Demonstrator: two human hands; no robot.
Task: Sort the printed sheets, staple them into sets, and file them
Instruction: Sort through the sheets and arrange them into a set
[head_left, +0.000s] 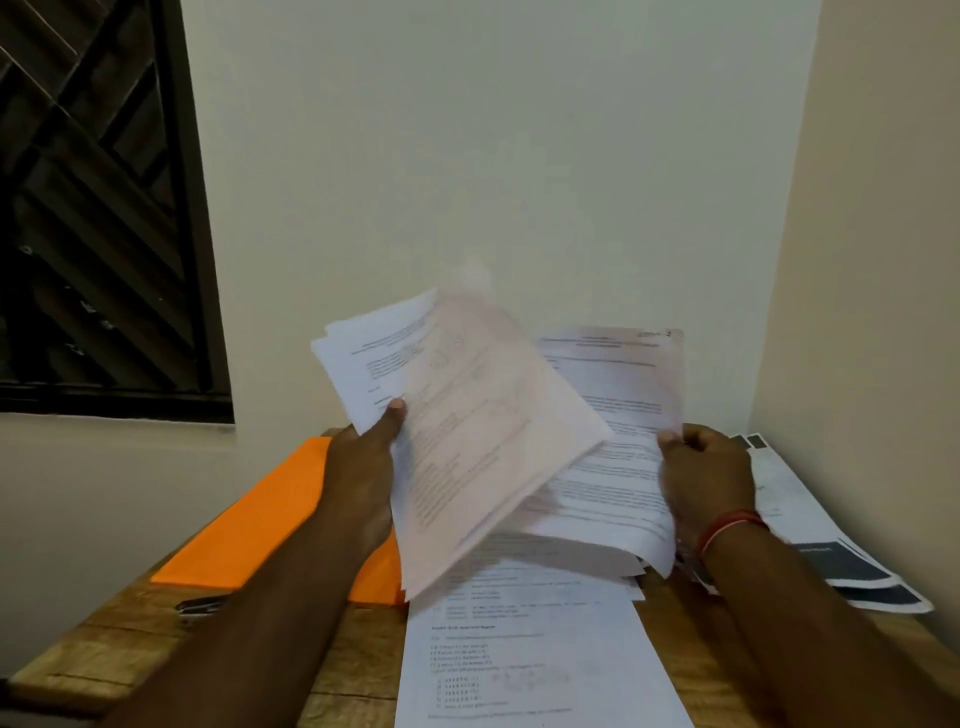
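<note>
Two sheaves of printed sheets, one in each hand, held above the worktop.

On my feed the left hand (363, 467) holds a tilted, motion-blurred sheaf (478, 447) over the middle of the worktop (130, 649). Its thumb is pressed on the front page and its fingers are hidden behind the paper. The right hand (706, 478) pinches the right edge of a second sheaf (618, 415), its fingers (698, 441) curled in against the thumb. A red thread (730, 525) circles that wrist. Below them, loose printed sheets (524, 654) lie flat, reaching the near edge. An orange folder (260, 519) lies along the left edge, and a small dark metal tool (200, 605) sits just beside its near corner. Dark-banded sheets (841, 556) overhang the right edge.
</note>
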